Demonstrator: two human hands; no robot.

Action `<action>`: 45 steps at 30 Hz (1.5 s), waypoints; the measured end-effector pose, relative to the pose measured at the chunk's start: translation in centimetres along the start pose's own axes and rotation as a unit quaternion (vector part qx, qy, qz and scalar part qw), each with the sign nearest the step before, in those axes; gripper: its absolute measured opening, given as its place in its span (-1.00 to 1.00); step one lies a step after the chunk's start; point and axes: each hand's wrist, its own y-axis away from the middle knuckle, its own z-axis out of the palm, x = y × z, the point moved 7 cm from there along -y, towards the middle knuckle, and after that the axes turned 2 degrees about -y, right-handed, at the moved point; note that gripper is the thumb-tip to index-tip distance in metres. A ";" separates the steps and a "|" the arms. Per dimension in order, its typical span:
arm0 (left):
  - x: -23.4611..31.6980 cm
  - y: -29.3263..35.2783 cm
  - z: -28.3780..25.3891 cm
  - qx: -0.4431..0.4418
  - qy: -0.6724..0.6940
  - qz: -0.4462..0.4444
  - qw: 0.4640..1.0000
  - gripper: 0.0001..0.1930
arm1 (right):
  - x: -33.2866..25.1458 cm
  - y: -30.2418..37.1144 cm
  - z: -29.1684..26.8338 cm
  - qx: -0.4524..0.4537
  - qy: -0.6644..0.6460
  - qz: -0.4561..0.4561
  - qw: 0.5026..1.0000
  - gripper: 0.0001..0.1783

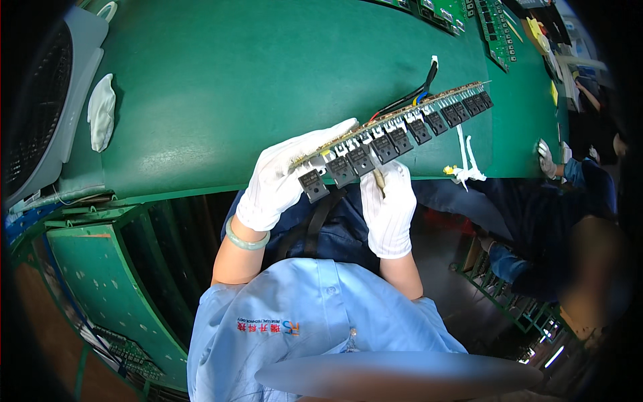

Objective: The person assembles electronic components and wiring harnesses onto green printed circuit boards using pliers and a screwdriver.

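A long circuit board (422, 109) is tilted up on its edge above the near side of the table, its right end raised. Along its lower edge hangs a row of black flat transistors (385, 147) on metal legs. My left hand (271, 184), in a white glove, is closed around the board's left end. My right hand (390, 211), gloved too, is just below the row, pinching a thin brownish stick-like tool (380, 179) whose tip is close to the transistors. Black, red, blue and yellow wires (408, 99) rise from behind the board to a white connector (434, 60).
The green mat (221, 80) covers the table. A white glove (102, 112) lies at left beside a grey fan-like unit (50, 100). White strips (465, 161) lie at the right front edge. More boards (495, 33) are at the back right; another person's gloved hand (546, 159) is at far right.
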 end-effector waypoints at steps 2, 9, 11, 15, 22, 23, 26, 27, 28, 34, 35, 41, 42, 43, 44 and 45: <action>-0.2 0.1 0.0 0.001 0.035 0.011 0.999 -0.32 | -0.4 0.3 0.2 -0.007 -0.015 0.004 1.000 -0.75; 0.3 0.2 -0.6 -0.007 0.013 -0.067 0.998 -0.30 | -0.7 -0.1 -0.3 0.007 -0.048 -0.011 0.999 -0.77; 0.5 0.1 -0.6 -0.032 0.027 -0.009 0.999 -0.37 | -1.1 -0.1 0.2 -0.011 -0.044 -0.025 0.999 -0.78; 0.1 0.0 -0.1 -0.012 0.081 0.014 0.997 -0.41 | -1.1 0.7 0.5 -0.030 -0.035 0.023 0.999 -0.79; 0.2 0.1 -0.2 -0.002 0.060 0.023 0.998 -0.44 | -1.4 -0.1 0.2 -0.033 -0.011 -0.027 0.999 -0.80; 0.3 0.0 -0.1 -0.001 0.050 -0.006 0.999 -0.42 | -1.8 0.0 0.3 -0.040 -0.016 -0.043 0.998 -0.79; 0.0 0.0 -0.3 -0.007 0.043 -0.010 0.999 -0.41 | -1.7 -0.3 0.2 -0.042 -0.013 -0.040 0.998 -0.79; 0.3 -0.1 -0.3 -0.012 0.044 0.016 0.999 -0.41 | -1.4 -0.4 0.0 -0.037 -0.006 -0.022 0.999 -0.78; 0.4 -0.1 -0.3 -0.011 0.044 0.016 0.999 -0.41 | -1.3 -0.1 0.1 -0.037 -0.001 -0.002 0.999 -0.79; 0.6 0.0 -0.4 -0.012 0.045 0.029 0.999 -0.43 | -2.2 0.1 0.1 -0.030 -0.030 -0.051 0.998 -0.77; 0.5 -0.1 -0.4 -0.011 0.057 0.019 0.998 -0.43 | -2.1 0.1 -0.1 -0.015 -0.034 -0.047 0.998 -0.77; 0.2 0.0 -0.2 -0.013 0.096 0.001 0.995 -0.45 | -2.1 0.1 0.9 -0.058 -0.033 -0.046 0.997 -0.80; 0.3 0.0 -0.2 -0.012 0.099 -0.005 0.995 -0.46 | -2.3 0.0 0.8 -0.059 -0.035 -0.048 0.997 -0.80; 0.3 0.1 -0.4 -0.010 0.098 -0.005 0.995 -0.46 | -2.4 0.0 0.8 -0.059 -0.023 -0.049 0.997 -0.80; 0.3 0.0 -0.4 -0.020 0.078 0.013 0.997 -0.46 | -2.4 0.0 0.8 -0.059 -0.008 -0.049 0.997 -0.81; 0.4 0.0 -0.3 -0.029 0.058 0.031 0.997 -0.47 | -2.2 0.1 0.9 -0.059 -0.006 -0.048 0.997 -0.81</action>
